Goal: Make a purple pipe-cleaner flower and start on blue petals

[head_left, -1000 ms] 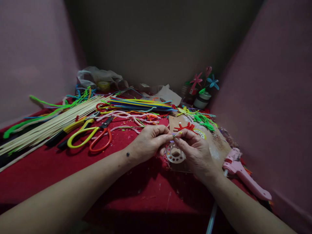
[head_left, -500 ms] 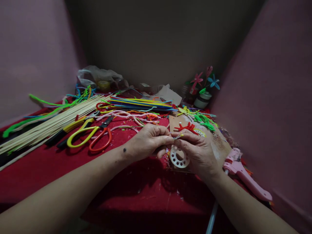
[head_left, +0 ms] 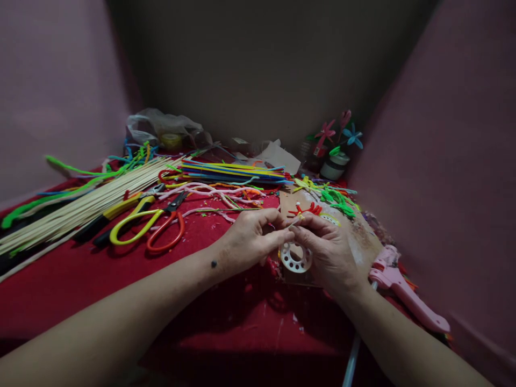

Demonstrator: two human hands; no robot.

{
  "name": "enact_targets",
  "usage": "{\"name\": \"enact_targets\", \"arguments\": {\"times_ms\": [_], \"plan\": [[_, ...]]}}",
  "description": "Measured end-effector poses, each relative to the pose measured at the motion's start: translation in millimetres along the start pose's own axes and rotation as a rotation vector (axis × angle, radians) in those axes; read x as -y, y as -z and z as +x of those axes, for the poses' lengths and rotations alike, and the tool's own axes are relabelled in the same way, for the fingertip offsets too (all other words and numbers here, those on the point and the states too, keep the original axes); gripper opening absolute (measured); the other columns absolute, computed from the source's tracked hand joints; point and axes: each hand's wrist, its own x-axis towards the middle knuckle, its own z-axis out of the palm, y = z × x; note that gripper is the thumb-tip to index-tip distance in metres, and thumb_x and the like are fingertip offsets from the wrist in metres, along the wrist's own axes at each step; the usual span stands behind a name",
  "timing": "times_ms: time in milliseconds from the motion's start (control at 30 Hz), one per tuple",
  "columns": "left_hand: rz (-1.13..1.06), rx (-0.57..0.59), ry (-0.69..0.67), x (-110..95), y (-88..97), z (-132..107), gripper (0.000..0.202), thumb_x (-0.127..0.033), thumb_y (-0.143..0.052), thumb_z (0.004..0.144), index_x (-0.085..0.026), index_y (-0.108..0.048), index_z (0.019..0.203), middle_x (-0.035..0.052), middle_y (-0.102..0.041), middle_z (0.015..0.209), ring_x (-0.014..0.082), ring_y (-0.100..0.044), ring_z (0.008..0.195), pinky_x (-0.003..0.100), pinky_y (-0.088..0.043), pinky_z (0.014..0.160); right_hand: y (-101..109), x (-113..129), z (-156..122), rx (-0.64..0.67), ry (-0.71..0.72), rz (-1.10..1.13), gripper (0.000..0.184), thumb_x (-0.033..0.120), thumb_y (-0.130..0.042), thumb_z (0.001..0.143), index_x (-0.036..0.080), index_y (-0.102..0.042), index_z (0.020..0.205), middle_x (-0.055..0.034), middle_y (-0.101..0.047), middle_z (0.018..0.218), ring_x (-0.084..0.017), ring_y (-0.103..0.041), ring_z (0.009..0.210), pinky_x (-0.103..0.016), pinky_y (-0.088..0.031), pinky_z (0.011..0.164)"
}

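Observation:
My left hand is closed in a pinch, its thumb and fingertips meeting those of my right hand. Between the fingertips shows a thin pale strip with a bit of yellow at its end; its exact kind is too small to tell. My right hand is closed too, with a white ring with holes hanging below its fingers, off the cloth. Just behind the hands, red pipe cleaner pieces and a second, yellow-edged ring lie on a board.
Red-handled scissors and yellow-handled pliers lie left, by wooden sticks. Behind are bundled coloured pipe cleaners. Green pieces lie on the board. A pink glue gun rests right; pipe cleaner flowers stand behind.
My left hand has moved slightly to the right and turned, its thumb now closer to my right fingertips. The white ring has risen a little and shifted slightly left.

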Motion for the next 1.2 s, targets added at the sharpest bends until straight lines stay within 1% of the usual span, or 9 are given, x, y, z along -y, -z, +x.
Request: {"name": "enact_targets", "arguments": {"times_ms": [200, 333, 467, 633, 767, 900, 967, 1067, 1200], "plan": [[-0.002, -0.057, 0.016, 1, -1.2, 1, 0.014, -0.025, -0.054, 0.078, -0.013, -0.059, 0.072, -0.0060, -0.046, 0.048, 0.0055, -0.039, 0.043, 0.018, -0.031, 0.043, -1, -3, 0, -0.049, 0.054, -0.064, 0.012, 0.027, -0.071, 0.069, 0.022, -0.064, 0.076, 0.0015, -0.064, 0.067, -0.012, -0.056, 0.052, -0.023, -0.043, 0.047], [0.029, -0.084, -0.013, -3, -0.5, 0, 0.018, -0.025, -0.054, 0.078, -0.013, -0.058, 0.066, -0.0061, -0.042, 0.049, 0.0049, -0.035, 0.044, 0.017, -0.028, 0.042, -7, -1, 1, -0.082, 0.053, 0.062, 0.017, 0.024, -0.074, 0.064, 0.022, -0.063, 0.077, 0.0021, -0.064, 0.073, -0.011, -0.056, 0.058, -0.022, -0.045, 0.051], [0.063, -0.119, -0.035, -7, 0.3, -2, 0.020, -0.026, -0.052, 0.080, -0.013, -0.057, 0.065, -0.0056, -0.043, 0.051, 0.0051, -0.036, 0.046, 0.017, -0.028, 0.044, -11, 2, 2, -0.008, -0.078, 0.209, 0.021, 0.022, -0.074, 0.061, 0.020, -0.063, 0.079, 0.0020, -0.063, 0.075, -0.011, -0.058, 0.063, -0.023, -0.047, 0.059], [0.174, -0.146, -0.115, -4, 1.6, -3, 0.019, -0.024, -0.050, 0.080, -0.012, -0.061, 0.070, -0.0027, -0.049, 0.059, 0.0076, -0.043, 0.055, 0.018, -0.035, 0.052, -10, 0, 2, 0.061, -0.161, 0.182, 0.021, 0.024, -0.074, 0.063, 0.019, -0.065, 0.081, 0.0027, -0.061, 0.071, -0.007, -0.052, 0.053, -0.021, -0.042, 0.052], [0.237, -0.162, -0.162, 2, 2.2, -2, 0.020, -0.026, -0.050, 0.081, -0.013, -0.062, 0.074, -0.0011, -0.053, 0.063, 0.0091, -0.045, 0.059, 0.020, -0.037, 0.057, -6, -1, 1, 0.001, -0.050, -0.070, 0.016, 0.027, -0.071, 0.067, 0.020, -0.068, 0.081, 0.0026, -0.060, 0.066, -0.008, -0.049, 0.052, -0.022, -0.038, 0.051], [0.238, -0.148, -0.160, 3, 1.3, -2, 0.020, -0.024, -0.049, 0.081, -0.012, -0.060, 0.070, -0.0025, -0.048, 0.060, 0.0082, -0.041, 0.056, 0.020, -0.034, 0.054, -7, 5, -2, -0.113, 0.264, -0.545, 0.006, 0.021, -0.062, 0.072, 0.018, -0.067, 0.070, -0.0003, -0.056, 0.067, -0.013, -0.050, 0.064, -0.027, -0.038, 0.061], [0.185, -0.136, -0.115, 1, 0.7, -3, 0.020, -0.023, -0.049, 0.081, -0.012, -0.058, 0.068, -0.0038, -0.044, 0.057, 0.0071, -0.038, 0.053, 0.019, -0.032, 0.050, -10, 5, -3, -0.128, 0.360, -0.631, 0.008, 0.018, -0.058, 0.074, 0.019, -0.065, 0.070, -0.0014, -0.055, 0.072, -0.014, -0.051, 0.070, -0.027, -0.039, 0.066], [0.075, -0.112, -0.022, -5, -0.1, -2, 0.020, -0.023, -0.051, 0.080, -0.011, -0.056, 0.065, -0.0052, -0.041, 0.053, 0.0051, -0.033, 0.047, 0.018, -0.027, 0.044, -13, 3, -3, -0.033, 0.231, -0.410, 0.003, 0.024, -0.057, 0.076, 0.021, -0.058, 0.077, 0.0001, -0.056, 0.074, -0.013, -0.051, 0.066, -0.026, -0.041, 0.063], [-0.037, -0.086, 0.046, -7, -0.1, -1, 0.023, -0.028, -0.054, 0.079, -0.011, -0.055, 0.063, -0.0058, -0.042, 0.050, 0.0039, -0.032, 0.043, 0.017, -0.024, 0.041, -13, 1, -2, 0.068, 0.008, -0.124, 0.015, 0.031, -0.060, 0.074, 0.021, -0.050, 0.080, 0.0046, -0.051, 0.063, -0.009, -0.045, 0.053, -0.023, -0.036, 0.052]]}}
